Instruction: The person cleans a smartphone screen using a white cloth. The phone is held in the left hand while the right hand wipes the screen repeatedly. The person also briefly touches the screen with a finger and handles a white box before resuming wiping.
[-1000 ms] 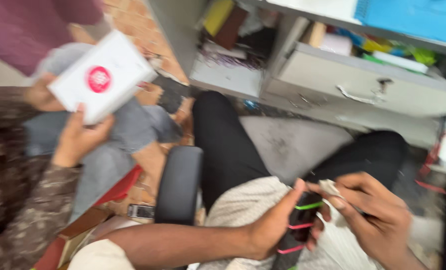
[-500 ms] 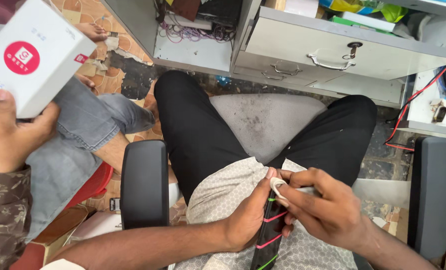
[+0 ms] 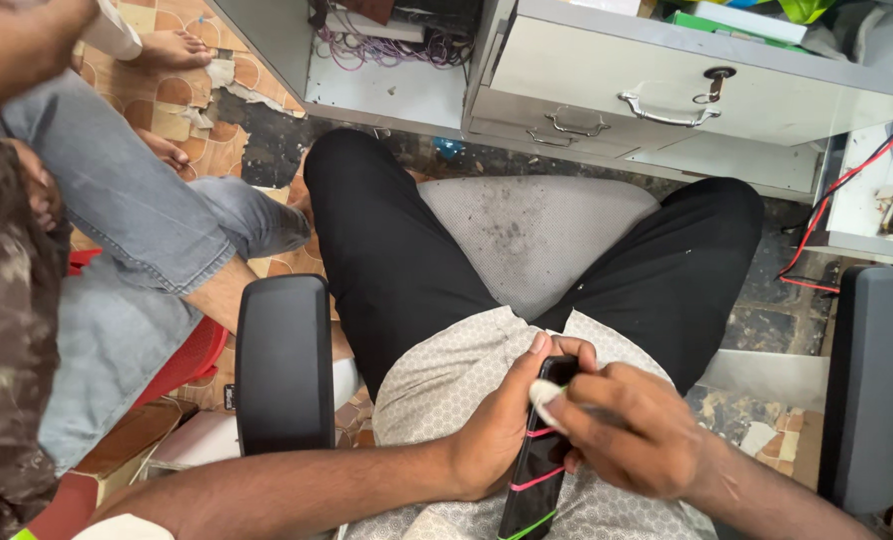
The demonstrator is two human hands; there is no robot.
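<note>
The left hand (image 3: 507, 425) wraps round a dark, slim phone-like slab (image 3: 537, 470) with pink and green strips across it, thumb up along its left edge and fingers curled behind, so the face stays turned up toward the wearer; the right hand (image 3: 632, 430) is closed in a pinch on a small white pad (image 3: 547, 392), pressed onto the slab's top end at about twelve o'clock of the grip, the left hand bracing against that pressure; whether the pad is cloth or tissue cannot be told, since the fingers hide most of it; the slab sits low over the lap, above the patterned shirt (image 3: 447, 380), where both forearms can steady it; at nine o'clock stands the black armrest (image 3: 284, 365), at three o'clock its twin (image 3: 875, 385); at twelve o'clock, beyond the grey seat cushion (image 3: 537, 230), is a grey metal drawer (image 3: 687, 95) with a key in its lock; further out at nine o'clock sits another person in blue jeans (image 3: 117, 210).
</note>
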